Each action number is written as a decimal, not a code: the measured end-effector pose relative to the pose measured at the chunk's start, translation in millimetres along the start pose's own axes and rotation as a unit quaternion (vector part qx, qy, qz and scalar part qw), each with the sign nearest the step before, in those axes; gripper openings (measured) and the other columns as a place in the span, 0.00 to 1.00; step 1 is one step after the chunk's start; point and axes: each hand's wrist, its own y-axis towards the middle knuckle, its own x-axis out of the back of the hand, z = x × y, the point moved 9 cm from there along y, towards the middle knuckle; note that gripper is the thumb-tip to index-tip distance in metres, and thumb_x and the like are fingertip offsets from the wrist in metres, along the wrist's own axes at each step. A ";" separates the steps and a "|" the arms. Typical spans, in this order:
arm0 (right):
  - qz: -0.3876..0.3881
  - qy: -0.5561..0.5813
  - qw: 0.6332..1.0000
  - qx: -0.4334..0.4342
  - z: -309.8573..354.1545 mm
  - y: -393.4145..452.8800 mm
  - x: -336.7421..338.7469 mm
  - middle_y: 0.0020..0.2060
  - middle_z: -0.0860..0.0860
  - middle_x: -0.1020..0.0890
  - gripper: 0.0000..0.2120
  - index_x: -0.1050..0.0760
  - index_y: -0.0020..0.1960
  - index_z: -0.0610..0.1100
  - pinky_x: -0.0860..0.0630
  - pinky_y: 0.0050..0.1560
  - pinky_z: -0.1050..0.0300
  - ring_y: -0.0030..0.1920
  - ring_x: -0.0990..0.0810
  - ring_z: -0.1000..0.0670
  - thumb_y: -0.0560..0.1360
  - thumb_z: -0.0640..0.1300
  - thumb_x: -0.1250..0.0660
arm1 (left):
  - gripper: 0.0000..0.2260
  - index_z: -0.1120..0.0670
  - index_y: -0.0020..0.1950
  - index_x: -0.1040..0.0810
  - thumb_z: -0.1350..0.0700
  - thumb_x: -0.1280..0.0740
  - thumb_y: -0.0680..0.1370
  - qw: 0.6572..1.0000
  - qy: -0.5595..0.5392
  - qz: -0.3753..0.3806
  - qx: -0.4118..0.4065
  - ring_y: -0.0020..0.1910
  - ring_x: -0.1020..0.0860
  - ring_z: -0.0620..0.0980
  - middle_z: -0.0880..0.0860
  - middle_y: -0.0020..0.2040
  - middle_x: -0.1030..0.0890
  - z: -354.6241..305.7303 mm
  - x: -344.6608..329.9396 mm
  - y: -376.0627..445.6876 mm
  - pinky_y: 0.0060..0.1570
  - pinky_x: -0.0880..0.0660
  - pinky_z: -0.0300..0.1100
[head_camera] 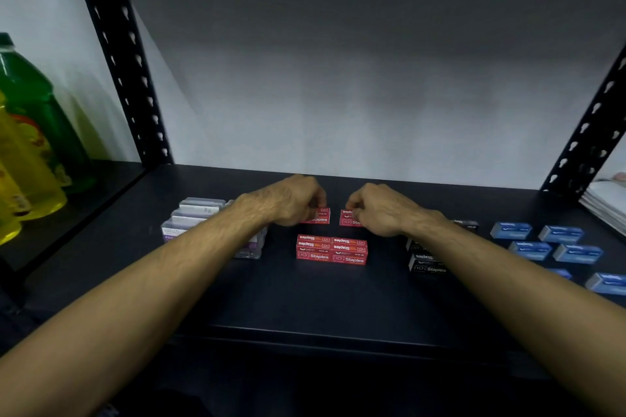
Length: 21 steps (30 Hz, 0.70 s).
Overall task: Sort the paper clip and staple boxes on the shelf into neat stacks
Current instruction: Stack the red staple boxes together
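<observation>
The main risk is a small red box slipping or tipping as it lifts, or knocking the red stack (331, 250) at centre frame crooked when it is set down. The left hand (294, 201) pinches one red staple box (319, 215), fingers closed over its top and left end. The right hand (381, 208) grips a second red box (347, 217) likewise, covering its right end. Both boxes sit on the shelf (305, 301) just above the stack. Loose blue boxes (560, 234) wait at right.
</observation>
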 end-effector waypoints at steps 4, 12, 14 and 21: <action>0.001 0.018 1.000 0.003 4.1 0.8 -2.2 0.53 0.50 0.17 0.12 0.19 0.58 0.46 0.25 0.49 0.57 0.52 0.19 0.49 0.81 0.40 0.39 | 0.06 0.53 0.54 0.19 0.58 0.32 0.79 1.000 -0.009 -0.004 -0.008 0.47 0.21 0.44 0.45 0.47 0.19 -2.2 -1.2 0.5 0.49 0.27 0.38; 0.007 0.030 0.999 0.018 10.8 -0.4 -4.6 0.51 0.50 0.16 0.12 0.19 0.57 0.47 0.23 0.50 0.55 0.51 0.19 0.50 0.81 0.42 0.40 | 0.08 0.52 0.57 0.18 0.57 0.33 0.80 1.000 -0.018 -0.007 -0.022 0.49 0.19 0.45 0.47 0.50 0.16 -6.9 -2.9 0.8 0.52 0.23 0.41; 0.009 0.030 0.999 0.019 10.8 -1.4 -5.0 0.51 0.51 0.16 0.12 0.19 0.57 0.47 0.23 0.50 0.55 0.51 0.19 0.50 0.81 0.41 0.41 | 0.08 0.52 0.58 0.18 0.56 0.34 0.80 0.999 -0.025 -0.004 -0.019 0.49 0.19 0.45 0.48 0.51 0.16 -6.4 -3.4 -0.3 0.53 0.23 0.42; 0.032 0.038 0.998 0.026 11.3 -7.8 -8.3 0.49 0.52 0.17 0.11 0.20 0.57 0.49 0.26 0.42 0.60 0.48 0.19 0.53 0.82 0.44 0.41 | 0.10 0.52 0.60 0.18 0.55 0.34 0.80 0.999 -0.046 0.001 -0.025 0.49 0.20 0.43 0.47 0.53 0.16 -7.9 -6.5 -7.1 0.50 0.27 0.37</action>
